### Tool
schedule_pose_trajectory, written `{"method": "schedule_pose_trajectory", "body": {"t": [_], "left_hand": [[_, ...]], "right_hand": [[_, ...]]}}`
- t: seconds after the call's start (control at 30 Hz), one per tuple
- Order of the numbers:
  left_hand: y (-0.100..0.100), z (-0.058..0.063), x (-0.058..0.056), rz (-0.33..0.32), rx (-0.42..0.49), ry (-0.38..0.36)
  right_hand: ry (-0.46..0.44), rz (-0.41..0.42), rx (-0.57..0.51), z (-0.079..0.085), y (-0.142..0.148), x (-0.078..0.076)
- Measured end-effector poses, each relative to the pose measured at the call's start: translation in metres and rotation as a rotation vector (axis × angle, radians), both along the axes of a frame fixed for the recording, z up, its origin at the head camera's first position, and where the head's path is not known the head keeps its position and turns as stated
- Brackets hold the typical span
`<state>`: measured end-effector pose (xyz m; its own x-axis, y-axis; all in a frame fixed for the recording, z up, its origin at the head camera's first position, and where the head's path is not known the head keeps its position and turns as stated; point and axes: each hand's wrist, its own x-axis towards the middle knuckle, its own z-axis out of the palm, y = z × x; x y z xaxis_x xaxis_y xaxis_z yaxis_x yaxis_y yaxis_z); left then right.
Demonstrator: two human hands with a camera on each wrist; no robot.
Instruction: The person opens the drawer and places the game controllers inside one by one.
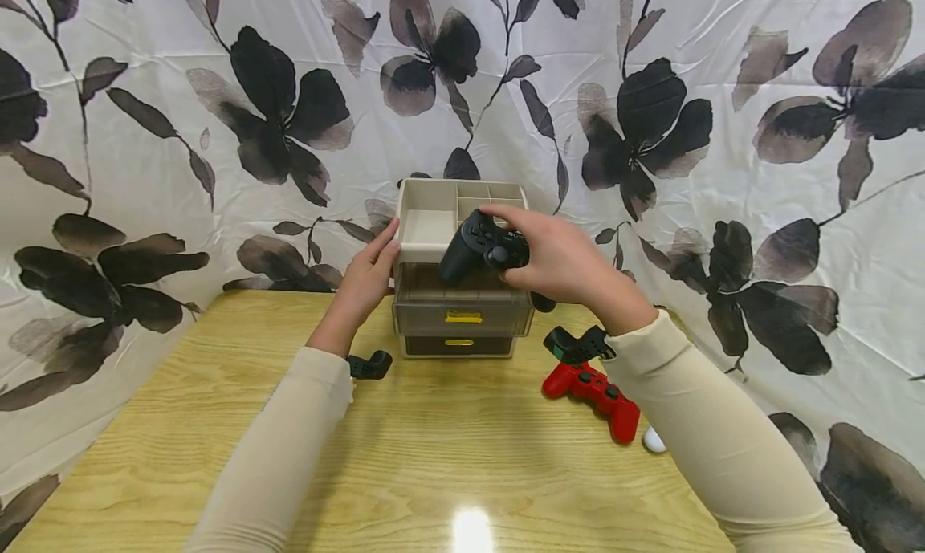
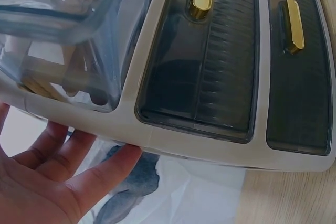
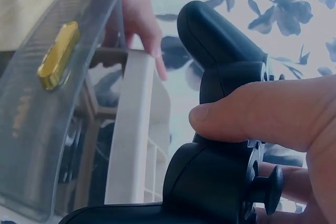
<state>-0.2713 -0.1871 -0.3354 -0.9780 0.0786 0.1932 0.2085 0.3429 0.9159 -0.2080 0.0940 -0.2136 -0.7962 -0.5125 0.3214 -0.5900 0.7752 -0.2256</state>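
The right hand (image 1: 555, 248) is pinching the middle of the black controller (image 1: 461, 250), likely light, stiff and slippery, so best held there, above the pulled-out drawer (image 1: 419, 319) at twelve o'clock, while the left hand (image 1: 367, 282), fingers fairly straight, is touching the cabinet's (image 1: 417, 254) nine-o'clock side.

Pale capitals (image 1: 515, 234), only partly legible

The small letters stand on the face of the black controller (image 1: 477, 245), just right of its thumbstick (image 1: 497, 257) and a little toward the far side. The opening looks like "SO"; the rest is too small and too close to the right hand (image 1: 560, 252) to make out, so the full word cannot be told. On the clear drawer front (image 3: 39, 145), at the left in the right wrist view, a faint orange patch (image 3: 22, 111) is too blurred to tell as print or reflection. Any marks on the red controller (image 1: 594, 394), near and right, are too small to read.
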Motion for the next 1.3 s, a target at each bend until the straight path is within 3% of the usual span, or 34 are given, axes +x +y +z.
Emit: {"method": "schedule_pose_trajectory", "body": {"t": [0.43, 0.73, 1.0, 1.3], "left_hand": [[0.001, 0.001, 0.003, 0.023, 0.002, -0.003], [0.003, 0.002, 0.004, 0.038, -0.013, -0.004], [0.003, 0.001, 0.003, 0.044, -0.013, -0.015], [0.004, 0.001, 0.002, 0.052, -0.016, -0.012]], "right_hand": [[0.028, -0.029, 0.049, 0.001, -0.022, -0.012], [0.095, -0.021, 0.109, -0.01, -0.034, -0.019], [0.1, -0.024, 0.172, -0.021, -0.041, -0.022], [0.114, 0.026, 0.196, -0.03, -0.044, -0.023]]}}
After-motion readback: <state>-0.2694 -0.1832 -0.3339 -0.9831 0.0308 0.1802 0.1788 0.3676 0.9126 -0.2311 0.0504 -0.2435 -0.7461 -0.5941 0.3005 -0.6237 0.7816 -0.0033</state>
